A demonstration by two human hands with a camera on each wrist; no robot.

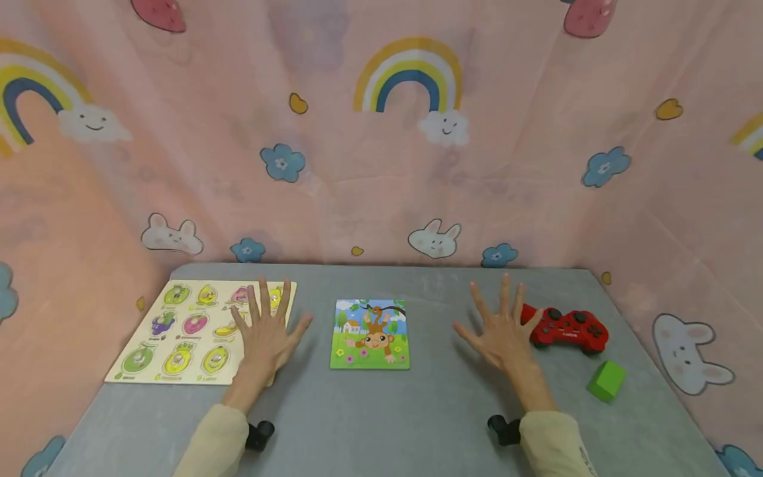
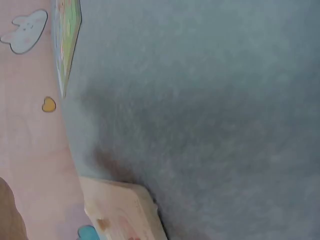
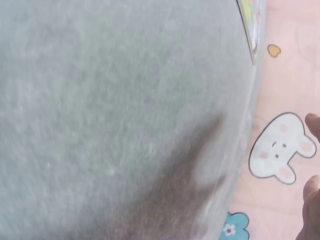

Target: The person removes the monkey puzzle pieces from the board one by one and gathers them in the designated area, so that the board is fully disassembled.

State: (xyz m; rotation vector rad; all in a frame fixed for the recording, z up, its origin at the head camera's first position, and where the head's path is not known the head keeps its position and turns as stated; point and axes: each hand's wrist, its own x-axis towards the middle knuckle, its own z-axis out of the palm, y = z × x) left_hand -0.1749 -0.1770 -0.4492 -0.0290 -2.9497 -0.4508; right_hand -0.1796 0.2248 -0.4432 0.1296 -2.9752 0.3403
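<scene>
Both hands are up over the grey tabletop (image 1: 381, 424), palms down, and what a spread this is! The left hand (image 1: 265, 334) has its grip wide, every finger fanned, nothing in it, and it covers part of the right side of the flat cream board with rows of printed cartoon fruit (image 1: 185, 341), which lies at the left. Across to the right hand (image 1: 507, 338): grip just as wide, fingers splayed, holding nothing, its outermost finger crossing in front of the glossy red game controller with black sticks (image 1: 569, 331). Dead centre between the two hands, the square, brightly coloured monkey picture board (image 1: 370, 339) lies flat, well apart from either. Nearer than the controller, on the right, sits the small bright-green block (image 1: 607, 381), tilted at an angle to the table's edge. Pale cream sleeves (image 1: 213, 440) come in from the near side, a small black device (image 1: 260, 435) at each wrist, and behind it all hangs pink fabric (image 1: 369, 199) printed with rainbows, rabbits and flowers.
</scene>
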